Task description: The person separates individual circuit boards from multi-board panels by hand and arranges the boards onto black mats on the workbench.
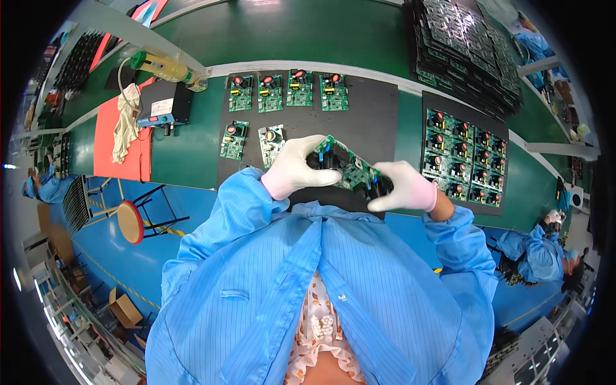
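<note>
Both my hands wear white gloves with pink cuffs. Between them, above the near edge of the bench, is a green circuit board (354, 172) with black components, held tilted. My left hand (300, 168) grips its left end, thumb across the front. At the other end, my right hand (403, 186) pinches the board's right side. Just beyond my left hand, a paler circuit board (272, 145) lies on the black mat (372, 115). Several single green boards, such as one circuit board (299, 88), lie in a row at the mat's far side, and another board (233, 140) sits at its left.
At right, joined circuit boards (463, 154) rest on a dark sheet, with tall stacks of board panels (465, 51) behind. Left are a blue-black control box (165, 106), a yellowish dispenser tube (168, 69), a cloth (126, 125) and a red folder (106, 151). A co-worker (536, 253) sits right.
</note>
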